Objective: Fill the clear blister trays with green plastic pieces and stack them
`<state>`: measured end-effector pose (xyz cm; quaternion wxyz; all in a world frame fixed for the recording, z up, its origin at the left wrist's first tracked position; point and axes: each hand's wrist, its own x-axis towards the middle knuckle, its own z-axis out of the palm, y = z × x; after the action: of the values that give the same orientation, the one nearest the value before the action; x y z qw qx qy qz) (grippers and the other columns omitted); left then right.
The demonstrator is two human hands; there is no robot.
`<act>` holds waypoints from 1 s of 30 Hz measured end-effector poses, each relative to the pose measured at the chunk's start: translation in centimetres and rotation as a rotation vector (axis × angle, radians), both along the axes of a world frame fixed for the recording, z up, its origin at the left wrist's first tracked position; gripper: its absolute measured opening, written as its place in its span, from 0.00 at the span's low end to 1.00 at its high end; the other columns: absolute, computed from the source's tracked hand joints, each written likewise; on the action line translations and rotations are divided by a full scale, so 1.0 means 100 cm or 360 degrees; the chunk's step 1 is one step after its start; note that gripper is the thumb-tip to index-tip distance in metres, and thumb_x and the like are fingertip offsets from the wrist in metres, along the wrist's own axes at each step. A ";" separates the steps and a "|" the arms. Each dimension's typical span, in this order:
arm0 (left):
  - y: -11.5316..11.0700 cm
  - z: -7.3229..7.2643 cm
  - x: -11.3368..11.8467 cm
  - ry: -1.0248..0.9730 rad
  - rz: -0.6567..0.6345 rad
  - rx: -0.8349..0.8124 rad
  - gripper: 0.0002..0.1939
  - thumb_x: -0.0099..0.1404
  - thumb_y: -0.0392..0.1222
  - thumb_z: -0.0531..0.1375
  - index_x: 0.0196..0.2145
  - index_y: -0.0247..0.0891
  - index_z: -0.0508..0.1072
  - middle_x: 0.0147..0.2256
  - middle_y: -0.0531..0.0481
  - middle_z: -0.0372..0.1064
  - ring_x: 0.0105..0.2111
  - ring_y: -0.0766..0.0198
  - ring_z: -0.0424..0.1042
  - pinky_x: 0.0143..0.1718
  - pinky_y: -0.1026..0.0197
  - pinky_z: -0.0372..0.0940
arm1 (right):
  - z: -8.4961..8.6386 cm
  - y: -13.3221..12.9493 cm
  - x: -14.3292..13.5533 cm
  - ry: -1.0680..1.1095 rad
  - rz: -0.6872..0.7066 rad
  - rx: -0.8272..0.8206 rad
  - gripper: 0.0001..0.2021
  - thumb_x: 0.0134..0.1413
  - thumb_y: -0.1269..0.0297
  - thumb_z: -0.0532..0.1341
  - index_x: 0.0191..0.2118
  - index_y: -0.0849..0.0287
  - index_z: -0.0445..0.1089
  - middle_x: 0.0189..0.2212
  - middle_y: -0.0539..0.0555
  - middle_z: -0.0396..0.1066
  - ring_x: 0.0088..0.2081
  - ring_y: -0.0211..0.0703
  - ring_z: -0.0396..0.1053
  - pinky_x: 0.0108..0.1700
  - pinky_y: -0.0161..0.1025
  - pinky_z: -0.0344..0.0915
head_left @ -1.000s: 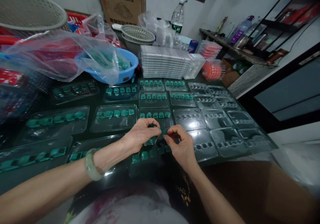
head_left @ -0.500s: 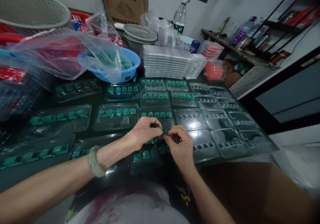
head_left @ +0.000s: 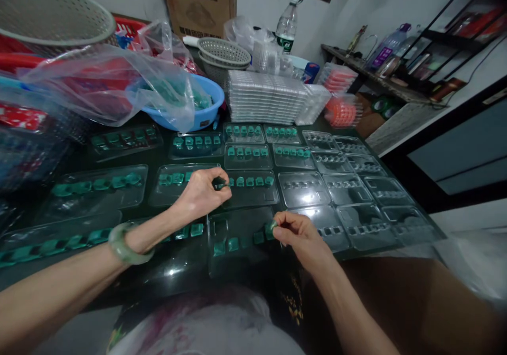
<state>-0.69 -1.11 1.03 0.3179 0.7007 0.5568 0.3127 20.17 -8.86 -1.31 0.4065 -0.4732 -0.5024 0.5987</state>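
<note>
1. Right hand (head_left: 303, 236), centre right of the frame: thumb and forefinger pressed together on a small green piece (head_left: 273, 225), held at the right end of the near tray (head_left: 237, 262).
2. Left hand (head_left: 204, 191), centre of the frame: fingers curled inward, well apart from the right hand. Something dark shows between the fingertips; the view is too poor to say whether it is a held piece. A pale green bangle (head_left: 129, 244) is worn at the wrist.
3. Near tray, lower centre: clear, flat on the dark tabletop (head_left: 75, 159). Green pieces lie along its row, two toward the left and others toward the right beneath the right fingers, with a gap between.
4. Just above it, a further clear tray (head_left: 251, 195) carries five green pieces in line. Similar filled trays extend left and upward.
5. Right of centre: clear trays (head_left: 303, 199) with colourless moulded rows.
6. Behind, upper centre: stacked clear trays (head_left: 263, 99); left of these, a blue basin (head_left: 208, 116) containing green material, partly under a plastic bag (head_left: 99, 85).
</note>
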 end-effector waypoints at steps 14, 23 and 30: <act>-0.041 0.004 0.023 -0.1014 -0.0467 -0.1224 0.10 0.51 0.31 0.55 0.33 0.34 0.71 0.16 0.53 0.61 0.17 0.70 0.60 0.17 0.68 0.52 | 0.001 0.013 -0.006 0.0578 0.0048 -0.0548 0.09 0.42 0.63 0.64 0.26 0.62 0.65 0.14 0.43 0.50 0.16 0.27 0.47 0.16 0.27 0.39; -0.033 -0.010 0.029 -0.1613 -0.0279 -0.1863 0.09 0.51 0.35 0.57 0.33 0.34 0.68 0.20 0.53 0.60 0.17 0.70 0.61 0.13 0.70 0.49 | -0.005 0.003 -0.012 0.0097 -0.0281 0.0011 0.10 0.51 0.63 0.56 0.41 0.57 0.62 0.25 0.48 0.61 0.20 0.30 0.57 0.18 0.29 0.54; -0.029 -0.016 0.036 -0.1694 -0.0223 -0.2024 0.08 0.50 0.34 0.58 0.32 0.34 0.67 0.21 0.52 0.61 0.17 0.69 0.63 0.11 0.70 0.49 | -0.001 -0.013 -0.007 -0.0648 -0.0236 0.0919 0.12 0.50 0.70 0.55 0.43 0.55 0.66 0.38 0.53 0.63 0.35 0.37 0.64 0.35 0.35 0.64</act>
<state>2.88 -4.03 -0.59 0.8927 0.1789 0.3577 0.2075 19.51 -10.13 -1.44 0.4573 -0.4835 -0.6858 0.2945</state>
